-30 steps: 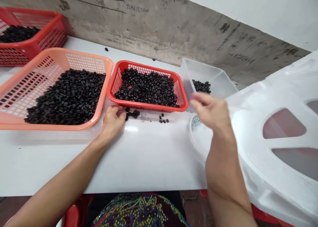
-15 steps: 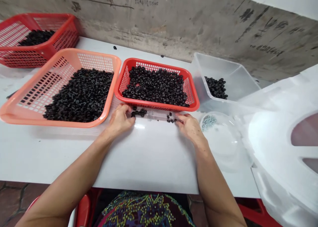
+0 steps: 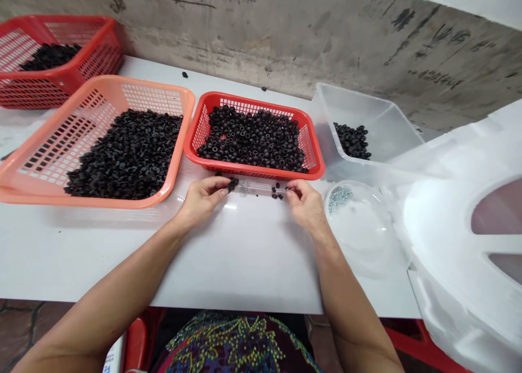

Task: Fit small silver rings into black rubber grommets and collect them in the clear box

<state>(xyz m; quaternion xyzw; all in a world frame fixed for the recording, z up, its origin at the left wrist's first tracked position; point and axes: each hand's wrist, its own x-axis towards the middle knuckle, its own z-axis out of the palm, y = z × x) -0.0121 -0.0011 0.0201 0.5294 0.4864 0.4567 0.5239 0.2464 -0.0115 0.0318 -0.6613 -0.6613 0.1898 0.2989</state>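
Note:
My left hand [image 3: 203, 201] is closed at the small heap of black round parts [image 3: 233, 184] in front of the red basket, its thumb and forefinger pinching one of them. To the right, my right hand [image 3: 306, 203] pinches a small black piece [image 3: 287, 188] between thumb and fingertips. Several loose small black pieces [image 3: 277, 196] lie beside those fingertips. Between the hands is a scatter of tiny shiny metal bits [image 3: 246, 188]. Right behind both hands stands the red basket [image 3: 261, 170], filled with black hollow round parts.
An orange basket [image 3: 101, 201] of small black pieces stands at left, with another red basket [image 3: 92, 63] behind it. At right are a clear bin [image 3: 381, 112] holding black parts, a round clear tub [image 3: 362, 242] with metal bits, and a large white plastic object [image 3: 440, 215].
My left hand has shifted slightly right, its fingers closing over the black round parts. My right fingertips have lifted a little from the loose pieces. The whole view has shifted slightly.

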